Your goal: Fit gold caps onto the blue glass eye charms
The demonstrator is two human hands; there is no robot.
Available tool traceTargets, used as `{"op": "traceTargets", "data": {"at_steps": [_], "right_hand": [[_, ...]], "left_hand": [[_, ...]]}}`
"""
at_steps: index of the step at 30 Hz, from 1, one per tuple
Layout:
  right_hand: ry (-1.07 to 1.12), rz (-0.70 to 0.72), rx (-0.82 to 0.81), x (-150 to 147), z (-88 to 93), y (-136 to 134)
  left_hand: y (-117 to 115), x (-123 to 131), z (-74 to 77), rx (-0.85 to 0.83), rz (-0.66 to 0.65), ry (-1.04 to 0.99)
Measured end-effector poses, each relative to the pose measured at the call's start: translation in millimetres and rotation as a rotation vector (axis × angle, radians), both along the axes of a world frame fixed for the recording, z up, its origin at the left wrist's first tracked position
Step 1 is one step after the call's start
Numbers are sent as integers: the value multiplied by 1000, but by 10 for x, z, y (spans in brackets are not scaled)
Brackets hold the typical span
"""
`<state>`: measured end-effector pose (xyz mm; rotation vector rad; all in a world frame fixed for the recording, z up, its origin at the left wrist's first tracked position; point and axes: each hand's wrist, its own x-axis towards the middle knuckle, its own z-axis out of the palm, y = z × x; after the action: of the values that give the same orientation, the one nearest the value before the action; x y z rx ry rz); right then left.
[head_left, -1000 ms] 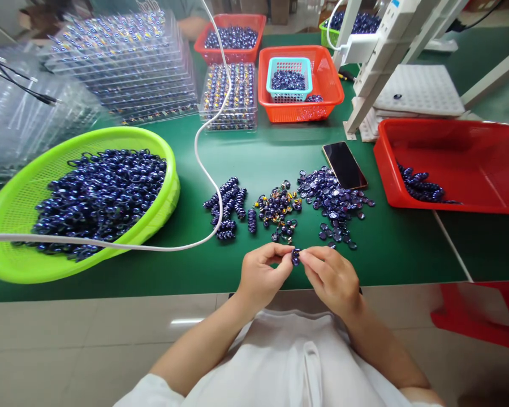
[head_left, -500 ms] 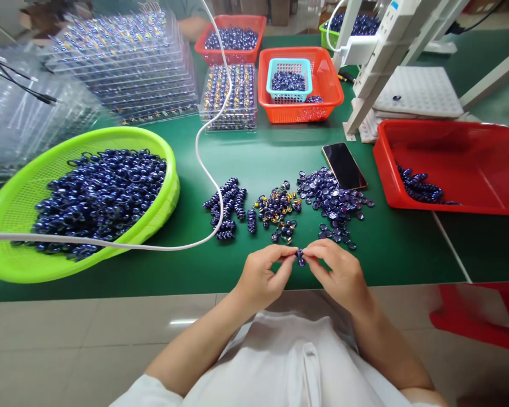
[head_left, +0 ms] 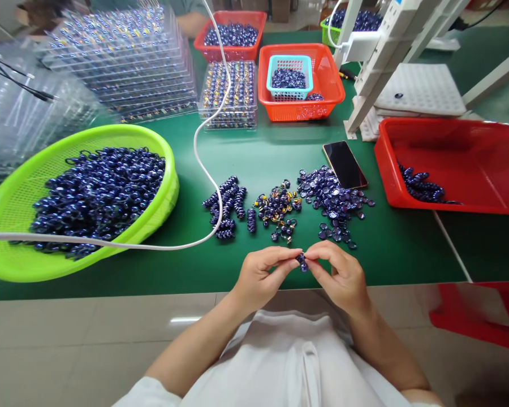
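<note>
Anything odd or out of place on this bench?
White cable crosses in front of the green basket, seemingly in the way. Phone lies askew by the dark discs, amid work parts. Dark piece between left hand and right hand: too small to check for damage.

The little piece [head_left: 302, 262] between the hands [head_left: 258, 277] looks super glossy, kinda metallic tbh. Similar slick shine on the small discs [head_left: 335, 198] just past the hands. The tabletop [head_left: 195, 271] under them is smooth with a soft sheen. Left of the hands, the mesh basket [head_left: 171, 189] is semi-gloss plastic; the tub [head_left: 470, 169] off right is smooth, shiny plastic. The phone [head_left: 345, 164] beyond has a glassy face. The shirt [head_left: 275, 362] below is soft matt cloth.
</note>
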<state>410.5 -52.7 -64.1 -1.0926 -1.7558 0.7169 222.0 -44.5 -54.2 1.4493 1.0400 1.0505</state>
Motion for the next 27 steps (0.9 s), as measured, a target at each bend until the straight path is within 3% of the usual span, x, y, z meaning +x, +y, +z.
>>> {"op": "traceTargets", "data": {"at_steps": [4, 14, 20, 27], "right_hand": [[-65, 24, 102, 0, -1, -13], [-67, 117, 101, 46, -25, -8], [-32, 111, 16, 37, 26, 0], [-85, 92, 86, 11, 38, -1]], "left_hand": [[19, -25, 20, -58, -19, -14], [89, -75, 56, -290, -93, -128], [122, -106, 59, -191, -123, -47], [138, -120, 38, 33, -137, 84]]}}
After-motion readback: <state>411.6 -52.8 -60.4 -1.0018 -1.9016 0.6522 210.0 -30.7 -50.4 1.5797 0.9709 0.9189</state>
